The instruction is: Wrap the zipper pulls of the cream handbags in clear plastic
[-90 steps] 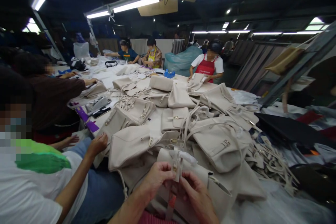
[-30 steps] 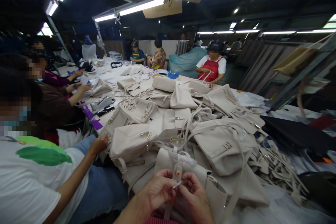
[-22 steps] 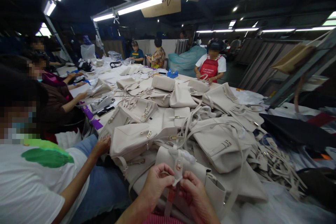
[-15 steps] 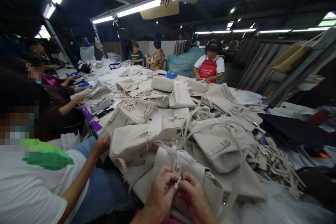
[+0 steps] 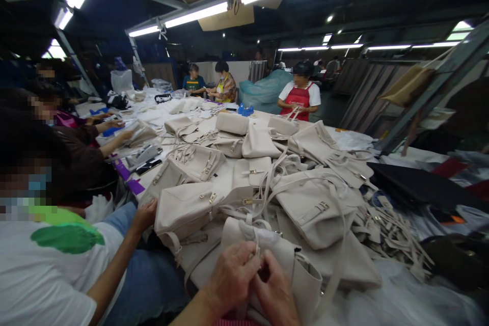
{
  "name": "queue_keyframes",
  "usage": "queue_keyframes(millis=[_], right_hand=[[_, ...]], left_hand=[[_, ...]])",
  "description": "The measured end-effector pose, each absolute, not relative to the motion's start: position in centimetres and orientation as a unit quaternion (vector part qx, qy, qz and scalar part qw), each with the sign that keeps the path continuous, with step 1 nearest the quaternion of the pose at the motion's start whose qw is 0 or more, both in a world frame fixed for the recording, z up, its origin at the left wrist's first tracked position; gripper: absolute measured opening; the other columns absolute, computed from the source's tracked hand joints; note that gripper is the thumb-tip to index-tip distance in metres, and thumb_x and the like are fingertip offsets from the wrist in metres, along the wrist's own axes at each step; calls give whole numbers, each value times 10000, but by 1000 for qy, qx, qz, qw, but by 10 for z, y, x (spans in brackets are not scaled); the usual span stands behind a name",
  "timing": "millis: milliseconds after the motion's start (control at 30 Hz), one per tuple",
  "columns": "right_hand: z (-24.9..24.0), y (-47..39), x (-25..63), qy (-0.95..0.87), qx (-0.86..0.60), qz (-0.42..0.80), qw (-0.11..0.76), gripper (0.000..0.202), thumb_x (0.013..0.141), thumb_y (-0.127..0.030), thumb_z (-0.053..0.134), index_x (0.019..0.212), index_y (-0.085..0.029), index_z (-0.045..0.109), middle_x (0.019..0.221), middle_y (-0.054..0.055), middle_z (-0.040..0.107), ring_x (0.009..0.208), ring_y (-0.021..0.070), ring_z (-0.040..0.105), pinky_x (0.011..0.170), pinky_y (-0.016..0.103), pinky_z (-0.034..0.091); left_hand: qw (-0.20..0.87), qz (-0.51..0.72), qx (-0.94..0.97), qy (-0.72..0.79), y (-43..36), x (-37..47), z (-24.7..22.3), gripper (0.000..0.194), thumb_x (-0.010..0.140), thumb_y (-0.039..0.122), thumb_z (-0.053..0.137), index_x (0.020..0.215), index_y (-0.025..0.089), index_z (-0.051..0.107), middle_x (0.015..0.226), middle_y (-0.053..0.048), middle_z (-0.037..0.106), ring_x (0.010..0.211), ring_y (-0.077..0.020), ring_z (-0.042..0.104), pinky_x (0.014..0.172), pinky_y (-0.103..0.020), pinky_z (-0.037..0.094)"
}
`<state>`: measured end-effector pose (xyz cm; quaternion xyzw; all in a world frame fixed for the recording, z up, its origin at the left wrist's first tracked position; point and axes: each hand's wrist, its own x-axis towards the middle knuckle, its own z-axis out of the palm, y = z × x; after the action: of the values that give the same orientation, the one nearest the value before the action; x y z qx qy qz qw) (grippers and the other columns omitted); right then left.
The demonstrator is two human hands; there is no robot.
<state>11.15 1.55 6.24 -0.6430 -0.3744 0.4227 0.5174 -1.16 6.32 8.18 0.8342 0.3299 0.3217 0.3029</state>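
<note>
We pinch a narrow strap in left hand and right hand, over a smooth, curved-flap bag

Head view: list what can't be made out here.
All in the head view:
- Strap: lower end hidden by the left hand and right hand.
- Near bag: lower front covered by both hands.
- Red apron: lettering too small.
- Dark item: cut off by right edge.
</note>
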Motion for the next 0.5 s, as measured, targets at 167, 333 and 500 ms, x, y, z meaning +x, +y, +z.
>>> queue_keyframes(millis=[167, 333, 500], right_hand=[[55, 11, 108, -184, -482, 660, 546, 304, 527, -266, 649, 555, -230, 348, 499, -89, 433, 444, 79, 389, 478, 224, 345], [46, 10, 110, -178, -465, 641, 584, 361, 498, -235, 693, 542, -227, 335, 473, -102, 393, 447, 71, 367, 467, 208, 327], [51, 8, 111, -249, -507, 598, 569, 370, 546, -305, 684, 547, -244, 319, 471, -103, 367, 445, 81, 328, 458, 230, 292]], left_hand=[[371, 388, 754, 378, 68, -8, 73, 207, 861, 147, 406, 748, 207, 570, 751, -37, 551, 711, -168, 519, 667, -257, 399], [317, 299, 836, 332, 66, -15, 79, 227, 866, 186, 489, 984, 219, 680, 812, -72, 610, 646, -158, 509, 605, -249, 369], [273, 254, 888, 270, 73, -21, 92, 238, 874, 221, 519, 1023, 231, 705, 776, -86, 631, 697, -177, 534, 631, -262, 375]])
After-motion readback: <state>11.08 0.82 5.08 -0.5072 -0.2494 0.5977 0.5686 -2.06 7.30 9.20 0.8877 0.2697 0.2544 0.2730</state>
